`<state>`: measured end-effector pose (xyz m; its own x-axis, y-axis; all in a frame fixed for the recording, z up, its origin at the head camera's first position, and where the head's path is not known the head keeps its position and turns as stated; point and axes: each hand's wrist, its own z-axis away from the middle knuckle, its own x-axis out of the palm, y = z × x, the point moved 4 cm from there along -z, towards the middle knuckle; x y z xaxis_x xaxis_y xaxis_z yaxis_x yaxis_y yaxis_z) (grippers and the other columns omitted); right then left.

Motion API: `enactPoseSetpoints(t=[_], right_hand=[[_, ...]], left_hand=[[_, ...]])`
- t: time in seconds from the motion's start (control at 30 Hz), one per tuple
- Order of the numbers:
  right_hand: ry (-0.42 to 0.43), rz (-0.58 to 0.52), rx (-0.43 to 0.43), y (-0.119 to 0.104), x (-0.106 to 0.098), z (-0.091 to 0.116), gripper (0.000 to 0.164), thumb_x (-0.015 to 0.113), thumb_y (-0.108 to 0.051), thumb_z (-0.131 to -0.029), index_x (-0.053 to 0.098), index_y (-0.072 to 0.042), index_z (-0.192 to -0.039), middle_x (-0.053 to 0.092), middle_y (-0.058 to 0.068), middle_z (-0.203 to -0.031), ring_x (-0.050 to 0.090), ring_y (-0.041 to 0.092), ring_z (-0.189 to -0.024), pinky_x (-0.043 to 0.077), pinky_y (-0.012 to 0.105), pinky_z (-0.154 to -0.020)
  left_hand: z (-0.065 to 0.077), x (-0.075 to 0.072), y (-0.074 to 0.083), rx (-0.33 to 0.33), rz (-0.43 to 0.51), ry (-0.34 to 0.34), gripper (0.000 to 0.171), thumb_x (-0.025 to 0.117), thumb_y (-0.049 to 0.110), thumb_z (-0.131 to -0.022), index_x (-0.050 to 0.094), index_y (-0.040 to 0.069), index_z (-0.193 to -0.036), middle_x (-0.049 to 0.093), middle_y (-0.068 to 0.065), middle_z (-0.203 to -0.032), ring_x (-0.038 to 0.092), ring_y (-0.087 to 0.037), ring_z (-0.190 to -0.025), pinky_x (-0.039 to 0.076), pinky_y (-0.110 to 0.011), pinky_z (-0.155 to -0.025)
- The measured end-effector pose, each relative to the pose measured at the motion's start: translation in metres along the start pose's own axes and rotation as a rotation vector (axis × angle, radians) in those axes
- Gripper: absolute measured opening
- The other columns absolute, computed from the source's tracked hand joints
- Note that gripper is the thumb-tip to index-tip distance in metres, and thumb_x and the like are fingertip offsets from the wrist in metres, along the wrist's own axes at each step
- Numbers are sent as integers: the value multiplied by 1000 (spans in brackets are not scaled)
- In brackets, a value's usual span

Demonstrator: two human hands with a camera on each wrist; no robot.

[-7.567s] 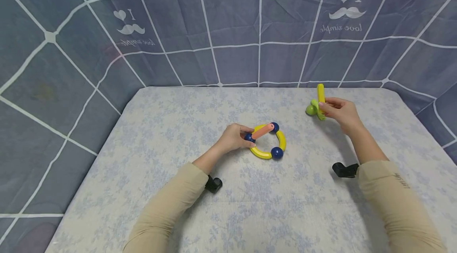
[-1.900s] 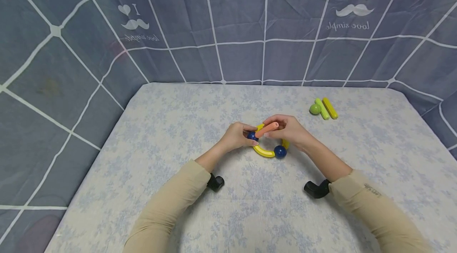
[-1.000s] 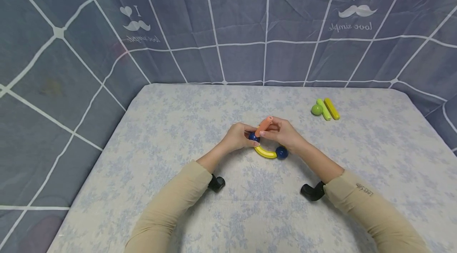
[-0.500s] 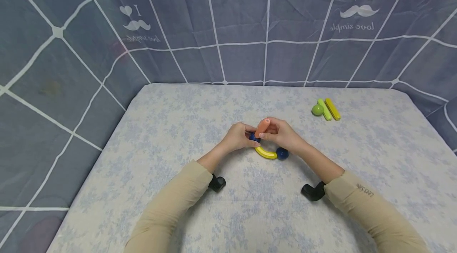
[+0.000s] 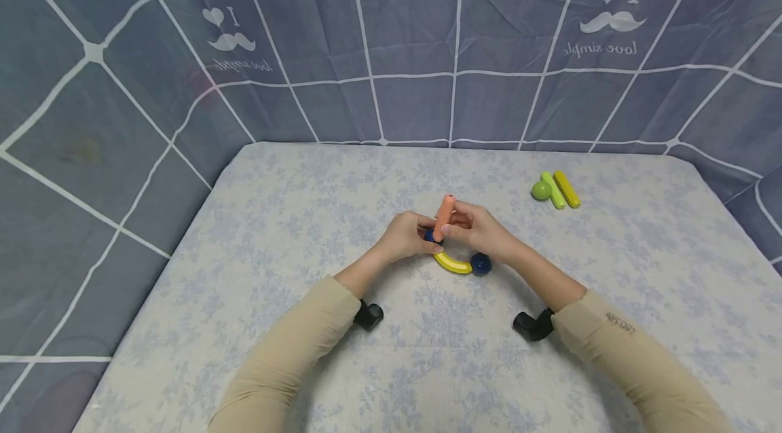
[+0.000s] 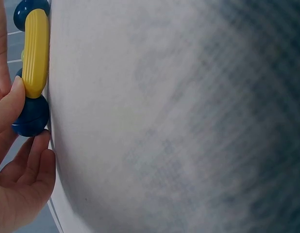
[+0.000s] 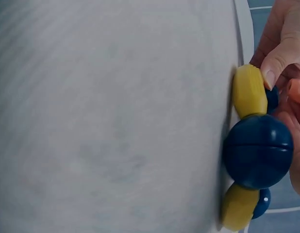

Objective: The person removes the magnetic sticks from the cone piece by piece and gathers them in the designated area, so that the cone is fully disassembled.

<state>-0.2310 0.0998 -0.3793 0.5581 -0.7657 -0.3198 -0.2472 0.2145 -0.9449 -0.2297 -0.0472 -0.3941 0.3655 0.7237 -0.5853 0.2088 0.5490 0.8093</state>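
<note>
A ring of curved yellow magnetic rods (image 5: 453, 263) and dark blue balls (image 5: 480, 264) lies on the table's patterned cloth. My left hand (image 5: 400, 237) grips the ring's left blue ball (image 6: 33, 119), thumb on the near side. From that ball rises an orange magnetic rod (image 5: 444, 216), nearly upright and leaning slightly right. Thumb and fingers of my right hand (image 5: 479, 229) pinch the orange rod. The right hand hides the ring's far part in the head view. In the right wrist view, a blue ball (image 7: 258, 151) joins two yellow rods (image 7: 249, 91).
At the back right lie a green ball (image 5: 540, 191), a light green rod (image 5: 552, 190) and a straight yellow rod (image 5: 567, 189), close together. A grey-blue curtain (image 5: 415, 107) hangs along the back and left sides. Black camera mounts (image 5: 533, 326) jut from both wrists.
My right hand has set the yellow rod down beside the green one, come left to the ring and taken the orange rod, which has swung from leaning right to nearly upright. The left hand keeps its grip.
</note>
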Motion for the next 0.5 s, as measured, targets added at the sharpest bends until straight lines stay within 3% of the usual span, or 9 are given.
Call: enactPoseSetpoints(t=[0.2, 0.5], right_hand=[[-22, -3, 5, -4, 1, -3, 38, 58, -6, -92, 49, 10, -126, 62, 19, -105, 61, 29, -99, 50, 35, -83], [75, -58, 106, 0, -4, -1, 35, 65, -9, -88, 56, 8, -116, 64, 16, -98, 63, 23, -87, 50, 41, -81]], left_hand=[[0, -1, 1, 22, 8, -1, 31, 78, 8, -75, 71, 2, -105, 69, -9, -102, 64, -17, -83, 50, -23, -69], [0, -1, 1, -10, -8, 2, 39, 79, 9, -75, 68, 1, -111, 68, -11, -106, 64, -19, -88, 51, -22, -72]])
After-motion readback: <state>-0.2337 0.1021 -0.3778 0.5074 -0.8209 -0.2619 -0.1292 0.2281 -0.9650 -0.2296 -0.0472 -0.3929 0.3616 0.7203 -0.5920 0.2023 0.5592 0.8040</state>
